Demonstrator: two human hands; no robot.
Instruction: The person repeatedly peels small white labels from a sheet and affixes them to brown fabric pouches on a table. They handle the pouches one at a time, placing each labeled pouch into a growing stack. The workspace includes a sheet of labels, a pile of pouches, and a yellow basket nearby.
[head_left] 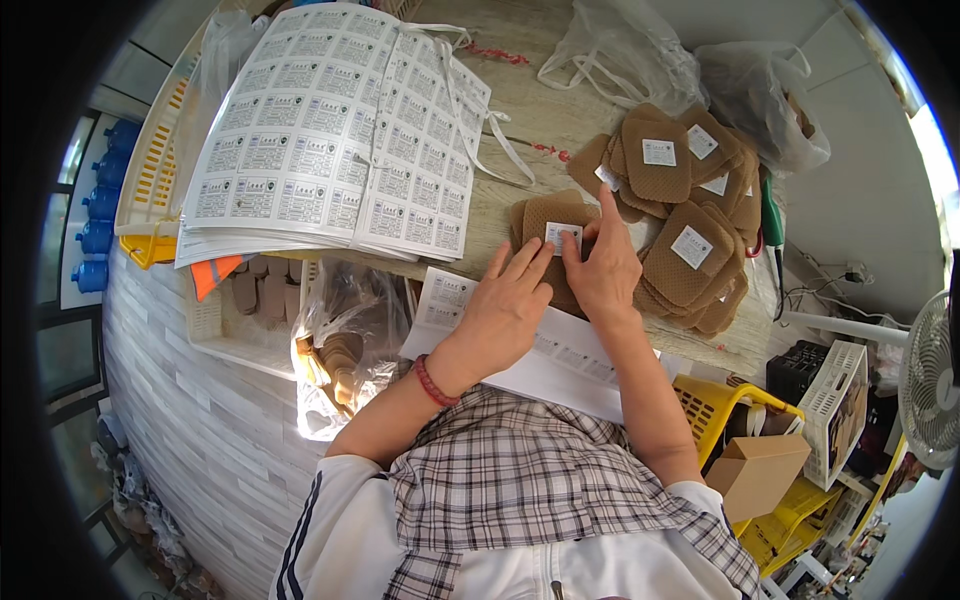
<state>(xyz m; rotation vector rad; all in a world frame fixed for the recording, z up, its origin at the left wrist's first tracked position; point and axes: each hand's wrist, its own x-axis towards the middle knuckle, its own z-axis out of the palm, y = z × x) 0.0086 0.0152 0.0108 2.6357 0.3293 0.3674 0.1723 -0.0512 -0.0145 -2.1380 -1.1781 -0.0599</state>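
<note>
Fingers (535, 266) of left hand (505, 318) and right hand (603, 268), partly spread, touch 1 pad's (539, 213) label (564, 233); labelled pads (665, 215) crowd table's (515, 110) right edge, label sheets (320, 130) seem unfinished.

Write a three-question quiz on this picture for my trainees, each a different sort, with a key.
1. True or false: the big stack of label sheets lies left of the brown pads.
2. The left hand has its fingertips on: (a) a fan; (b) a labelled pad; (c) a plastic bag.
3. Fill the gap: the red bracelet is on the ____ wrist.

Key: 1 true; 2 b; 3 left.
</note>
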